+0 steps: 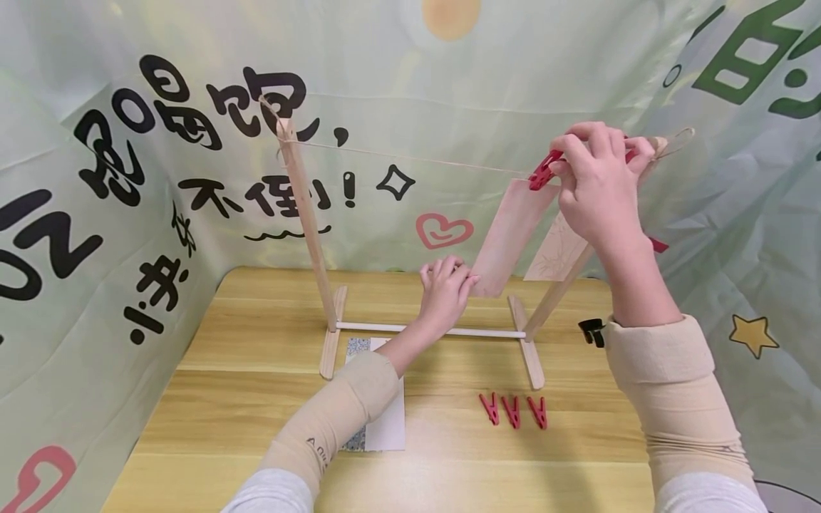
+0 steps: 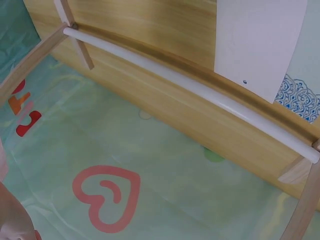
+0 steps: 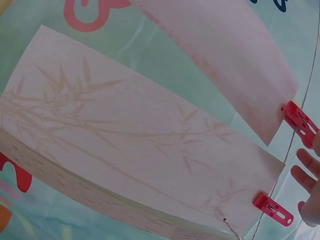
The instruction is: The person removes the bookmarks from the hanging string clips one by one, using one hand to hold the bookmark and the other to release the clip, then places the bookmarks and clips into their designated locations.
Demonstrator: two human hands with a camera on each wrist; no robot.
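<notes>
A plain pink paper strip hangs at a slant from a string stretched between two wooden posts. At its top edge is a red clothespin, which my right hand pinches by its handle end. My left hand is at the strip's lower left corner, its fingertips pinching the edge. Beside it, nearer the right post, hangs a second strip printed with bamboo, fastened by another red clothespin. The right hand partly hides the bamboo strip in the head view.
The wooden frame has a left post, a white crossbar and flat stick feet. Three red clothespins lie in a row on the table. A white sheet with a blue pattern lies under the left forearm. Printed cloth surrounds the table.
</notes>
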